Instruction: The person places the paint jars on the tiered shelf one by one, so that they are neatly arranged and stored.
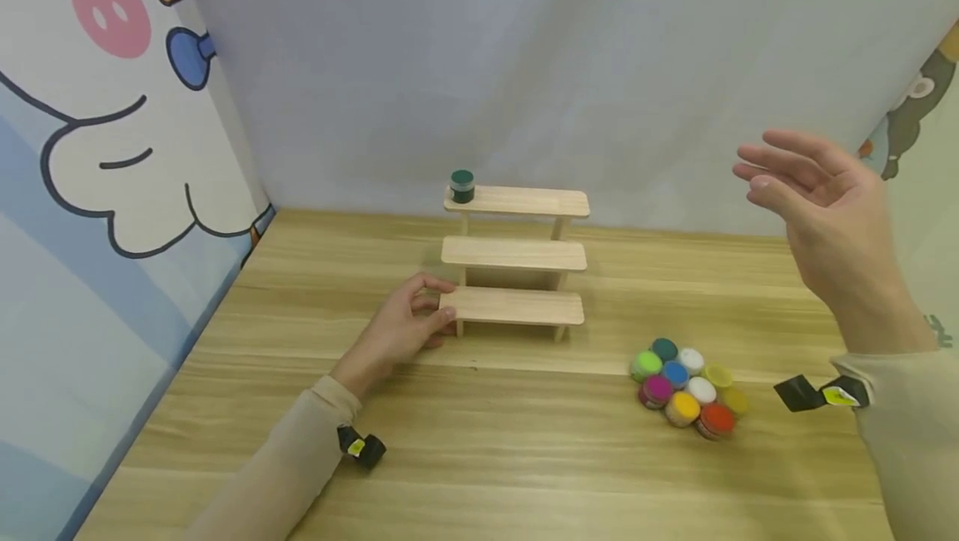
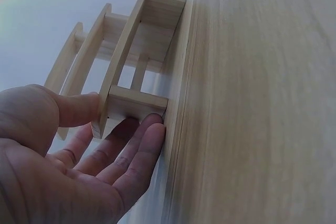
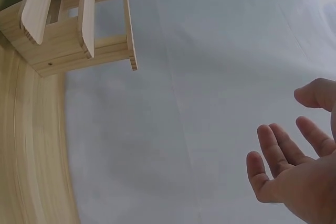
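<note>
A three-tier wooden display shelf (image 1: 517, 305) stands on the table, its steps rising toward the back. My left hand (image 1: 400, 325) holds the left end of the lowest tier. In the left wrist view the thumb (image 2: 79, 109) lies on the board's edge, and the fingers (image 2: 142, 153) bend in under it against the side support. One dark green paint jar (image 1: 462, 187) sits at the left end of the top tier. My right hand (image 1: 835, 212) is raised in the air to the right of the shelf, fingers loosely bent, holding nothing.
Several small paint jars (image 1: 676, 375) with coloured lids are clustered on the table (image 1: 479, 458), right of the shelf. A pale curtain (image 1: 524, 67) hangs behind the table. Cartoon-printed panels (image 1: 112, 141) flank it on the left and right.
</note>
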The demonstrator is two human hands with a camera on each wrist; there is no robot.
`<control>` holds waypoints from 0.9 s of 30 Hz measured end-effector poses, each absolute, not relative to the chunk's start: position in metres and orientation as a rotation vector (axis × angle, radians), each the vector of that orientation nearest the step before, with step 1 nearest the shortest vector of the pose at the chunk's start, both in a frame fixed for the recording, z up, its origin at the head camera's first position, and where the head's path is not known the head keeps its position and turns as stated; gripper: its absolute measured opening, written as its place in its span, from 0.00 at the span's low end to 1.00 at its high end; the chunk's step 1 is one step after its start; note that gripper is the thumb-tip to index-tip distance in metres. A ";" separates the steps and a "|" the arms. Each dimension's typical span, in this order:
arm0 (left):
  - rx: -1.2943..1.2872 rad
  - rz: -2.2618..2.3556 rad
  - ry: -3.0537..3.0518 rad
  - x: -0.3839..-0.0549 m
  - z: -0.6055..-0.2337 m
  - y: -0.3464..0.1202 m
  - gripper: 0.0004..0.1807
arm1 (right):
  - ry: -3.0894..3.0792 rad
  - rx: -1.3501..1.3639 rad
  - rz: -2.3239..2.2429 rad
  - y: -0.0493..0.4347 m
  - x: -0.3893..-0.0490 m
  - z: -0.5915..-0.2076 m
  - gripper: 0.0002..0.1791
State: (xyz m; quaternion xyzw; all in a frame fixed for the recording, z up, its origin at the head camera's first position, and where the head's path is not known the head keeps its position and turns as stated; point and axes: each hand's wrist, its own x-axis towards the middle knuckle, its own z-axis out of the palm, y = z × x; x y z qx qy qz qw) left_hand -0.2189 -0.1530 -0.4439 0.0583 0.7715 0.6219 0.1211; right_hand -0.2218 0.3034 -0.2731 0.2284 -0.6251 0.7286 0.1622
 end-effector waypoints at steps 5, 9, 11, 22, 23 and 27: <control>0.172 1.814 2.251 -0.221 -0.441 -0.153 0.19 | -1.772 0.669 2.079 0.318 -0.213 -0.282 0.27; 0.175 1.803 2.250 -0.221 -0.438 -0.153 0.19 | -1.765 0.667 2.088 0.329 -0.205 -0.288 0.27; 0.179 1.806 2.247 -0.221 -0.438 -0.153 0.20 | -1.770 0.659 2.090 0.334 -0.201 -0.291 0.28; 0.181 1.814 2.230 -0.220 -0.440 -0.153 0.20 | -1.825 0.596 2.102 0.352 -0.185 -0.315 0.29; 0.183 1.816 2.228 -0.220 -0.441 -0.153 0.20 | -1.833 0.593 2.098 0.352 -0.183 -0.319 0.29; 0.186 1.810 2.237 -0.219 -0.442 -0.153 0.20 | -1.862 0.580 2.104 0.355 -0.178 -0.334 0.27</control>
